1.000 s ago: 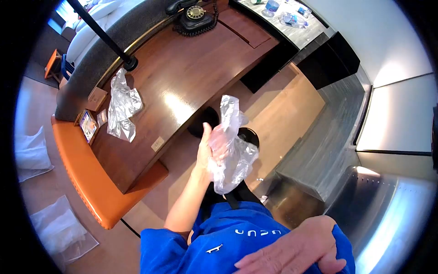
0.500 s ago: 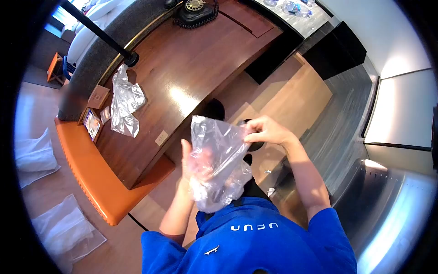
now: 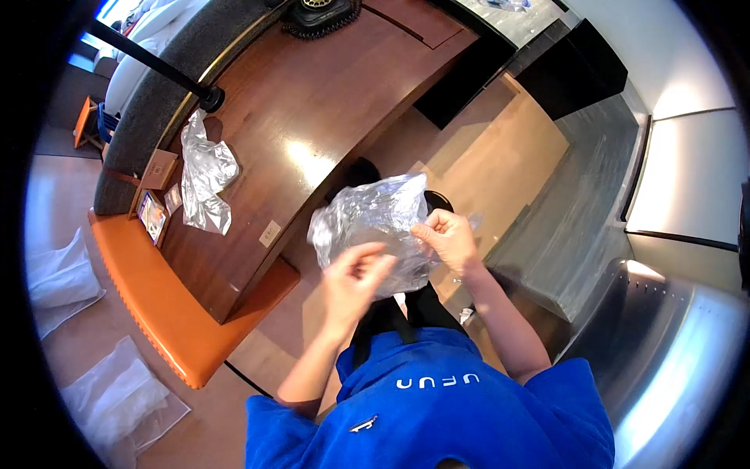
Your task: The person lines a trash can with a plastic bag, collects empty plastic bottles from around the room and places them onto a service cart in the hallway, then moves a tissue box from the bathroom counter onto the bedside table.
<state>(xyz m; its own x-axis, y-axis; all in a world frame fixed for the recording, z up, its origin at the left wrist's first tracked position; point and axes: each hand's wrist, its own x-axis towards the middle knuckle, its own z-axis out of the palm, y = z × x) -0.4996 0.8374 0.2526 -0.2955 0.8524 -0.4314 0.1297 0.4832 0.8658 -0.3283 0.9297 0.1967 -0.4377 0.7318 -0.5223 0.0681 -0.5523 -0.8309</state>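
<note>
Nearer plastic bag [image 3: 367,207] colourless with silvery-white glints, farther bag [image 3: 207,172] likewise, shirt [image 3: 469,422] vivid blue with white lettering [image 3: 437,382], trousers [image 3: 428,306] black, table [image 3: 336,86] reddish brown, padded seat [image 3: 148,316] orange, curved backrest [image 3: 144,121] dark grey, telephone [image 3: 324,21] black.

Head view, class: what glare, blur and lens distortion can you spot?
Head view: white glare on the wooden desk and a bright streak down the shiny panel; head view: left hand blurred; head view: dark, rounded corners suggest fisheye distortion.
</note>
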